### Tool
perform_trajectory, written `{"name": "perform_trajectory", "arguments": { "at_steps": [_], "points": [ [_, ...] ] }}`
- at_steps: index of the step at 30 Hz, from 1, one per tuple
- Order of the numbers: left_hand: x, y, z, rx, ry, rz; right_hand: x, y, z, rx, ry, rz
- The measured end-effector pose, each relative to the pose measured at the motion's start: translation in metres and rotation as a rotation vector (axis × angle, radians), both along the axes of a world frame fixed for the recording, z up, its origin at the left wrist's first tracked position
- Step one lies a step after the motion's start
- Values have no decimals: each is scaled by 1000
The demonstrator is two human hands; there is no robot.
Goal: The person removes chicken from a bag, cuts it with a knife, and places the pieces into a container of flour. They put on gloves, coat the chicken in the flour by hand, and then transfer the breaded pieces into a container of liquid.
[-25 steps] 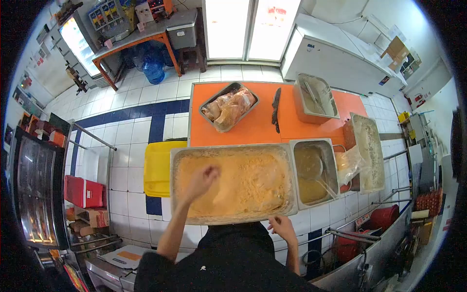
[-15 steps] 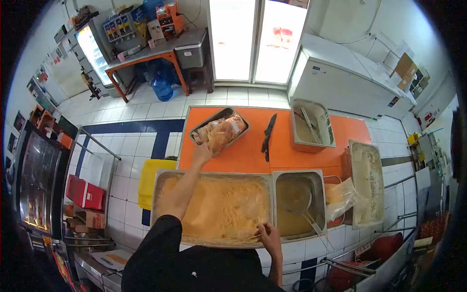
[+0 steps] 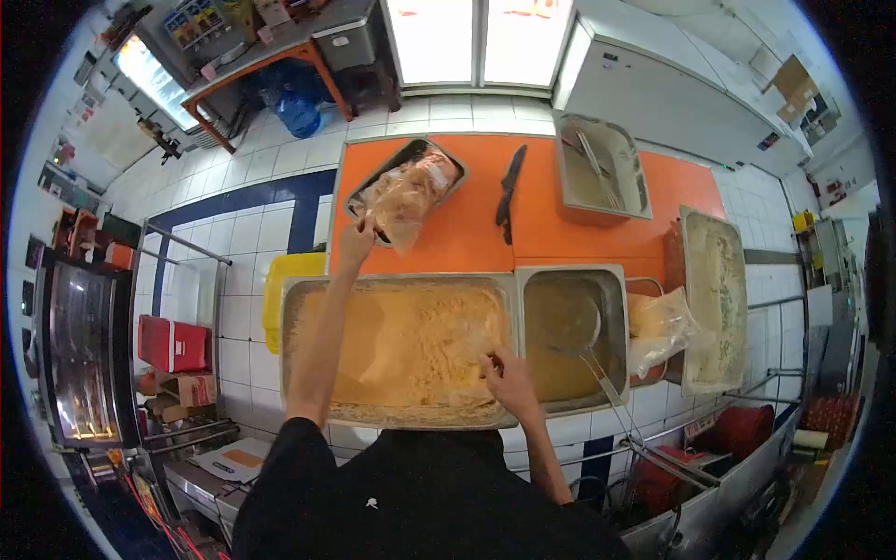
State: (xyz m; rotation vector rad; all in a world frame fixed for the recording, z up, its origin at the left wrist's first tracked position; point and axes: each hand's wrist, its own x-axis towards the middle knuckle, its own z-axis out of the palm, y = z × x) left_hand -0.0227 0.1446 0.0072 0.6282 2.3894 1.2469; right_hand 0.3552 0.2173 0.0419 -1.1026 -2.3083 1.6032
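My left hand (image 3: 357, 241) reaches across the breading pan and pinches the near edge of a clear plastic bag of raw meat (image 3: 411, 191). The bag lies in a small metal tray (image 3: 359, 201) on the orange tabletop, its near end hanging over the rim. Below my arms is a wide metal pan (image 3: 511, 308) of orange-tan breading flour (image 3: 383, 350), lumpy toward its right side. Over that right side is my right hand (image 3: 509, 381), its fingers curled and pressed together; whatever may be between them is too small to name.
Right of the flour stands a metal pan of cloudy liquid (image 3: 551, 373) with a wire strainer (image 3: 597, 369) in it. A black-handled knife (image 3: 509, 196) lies on the orange table (image 3: 476, 224). A deep metal container (image 3: 597, 210), a bag of orange powder (image 3: 658, 327) and a floury tray (image 3: 714, 308) are further right.
My left hand has drawn the near end of the meat bag toward me, over the tray rim. My right hand has moved up over the flour. The camera view has tilted down.
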Motion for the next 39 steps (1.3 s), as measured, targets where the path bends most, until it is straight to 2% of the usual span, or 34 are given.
{"name": "perform_trajectory", "arguments": {
  "at_steps": [2,3,5,7,9,10,12,13,15,16,17,18,19,21,22,23,24,26,27,28,30,31,32,33,34,35,37,38,39],
  "points": [
    [-12,-6,-19,179,-75,169,-28,-9,-14,-18,70,78],
    [-4,-1,-7,158,-64,133,-45,-9,-9,-3,80,99],
    [-8,4,6,191,-127,111,-85,-8,4,208,98,237],
    [-6,3,10,218,-209,65,-129,-8,13,330,155,178],
    [-4,6,16,250,-63,-63,-174,-5,23,713,293,39],
    [0,8,26,264,-67,-80,-195,-1,23,731,286,26],
    [7,3,42,338,-191,-117,-232,9,6,1047,248,-21],
    [2,2,35,431,-105,-116,-246,13,-12,1073,239,-38],
    [-11,1,21,526,36,118,-270,27,-47,1066,191,160],
    [-20,-6,29,513,-83,107,-278,26,-46,1087,172,135],
    [-30,-17,40,489,-202,99,-285,20,-45,974,160,327],
    [-40,-24,42,450,-171,113,-288,18,-42,846,145,518],
    [-48,-33,40,406,-139,129,-285,15,-32,846,128,504],
    [-70,-63,27,319,-119,28,-283,9,-8,654,184,607],
    [-69,-79,29,243,-8,78,-282,21,-9,658,180,597],
    [-63,-98,39,165,105,133,-279,42,-13,436,177,540],
    [-52,-117,60,223,67,150,-274,66,-19,213,174,487],
    [-28,-151,78,310,-21,199,-262,116,-41,354,125,195],
    [-16,-167,78,342,-72,227,-259,159,-85,434,-103,121],
    [-1,-181,86,268,-55,232,-253,188,-118,615,-24,-6],
    [32,-200,83,208,-81,233,-259,237,-149,554,-473,-85],
    [46,-205,76,223,-121,236,-256,242,-159,611,-464,-177],
    [60,-204,77,134,-119,196,-256,243,-167,664,-453,-258],
    [76,-202,79,39,-122,157,-257,243,-166,530,-518,-201],
    [92,-192,81,47,-198,160,-260,245,-163,401,-585,-151],
    [106,-178,82,65,-280,157,-268,251,-180,387,-577,-131],
    [125,-151,78,6,-377,29,-274,263,-220,382,-756,-56],
    [132,-136,71,50,-372,-51,-270,260,-210,384,-763,-31],
    [137,-119,64,97,-364,-130,-265,253,-181,243,-667,-32]
  ]
}}
